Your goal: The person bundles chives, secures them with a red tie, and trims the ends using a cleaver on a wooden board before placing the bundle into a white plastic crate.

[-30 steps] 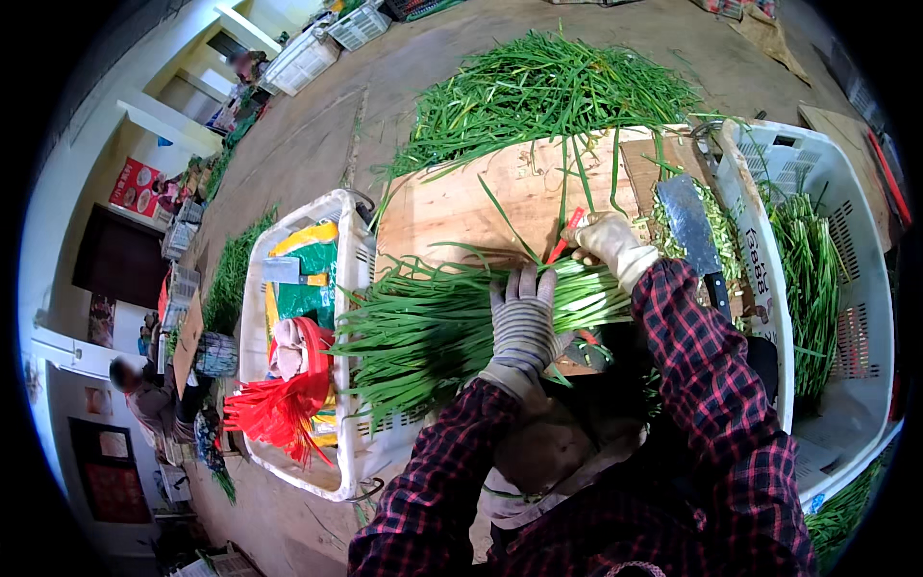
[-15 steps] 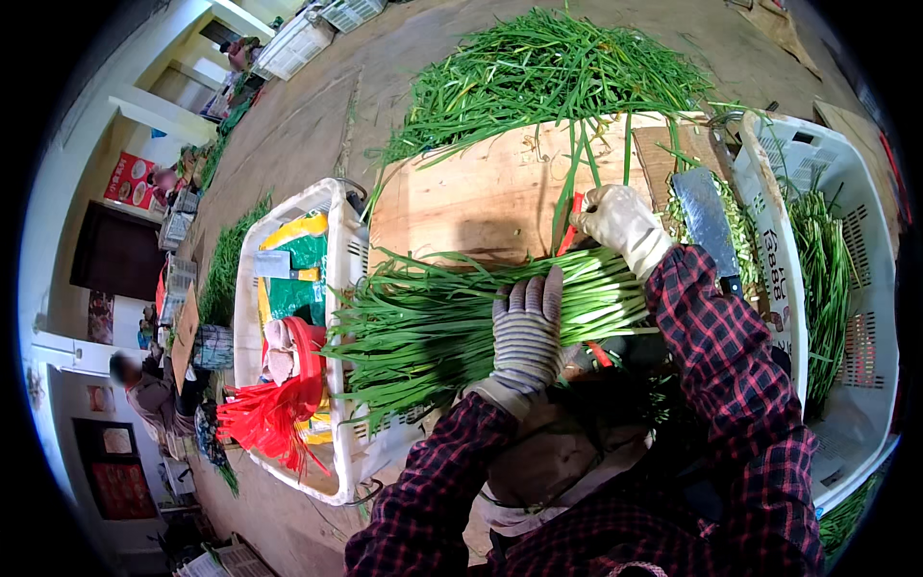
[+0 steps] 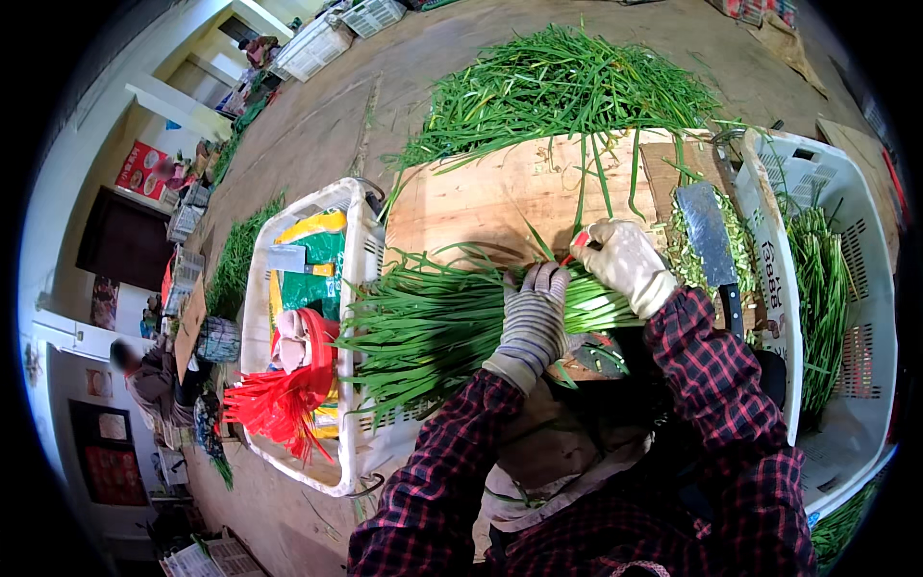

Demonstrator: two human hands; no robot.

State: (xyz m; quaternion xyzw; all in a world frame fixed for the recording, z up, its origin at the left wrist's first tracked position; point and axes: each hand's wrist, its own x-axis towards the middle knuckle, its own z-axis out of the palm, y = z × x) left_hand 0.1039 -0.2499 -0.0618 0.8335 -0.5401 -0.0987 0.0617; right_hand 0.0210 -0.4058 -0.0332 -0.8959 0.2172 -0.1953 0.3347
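Green stalks [image 3: 423,313] lie bundled beneath my left hand [image 3: 532,322], fingers draped over them; how firmly, I can't tell. My right hand [image 3: 627,264] pinches a red strip [image 3: 578,246].

A board [image 3: 461,207] stands before the worker, a bundle of greens [image 3: 418,313] across its near side, leaf tips toward the left crate [image 3: 358,231]. Behind: a heap of leaves [image 3: 577,82]. Right: a cleaver [image 3: 707,231] beside scraps [image 3: 680,236], then the right crate [image 3: 771,337], holding stalks [image 3: 817,308]. Inside the left crate: a knife [image 3: 286,258] on a bag [image 3: 308,290], ribbons [image 3: 279,396] nearer the worker.
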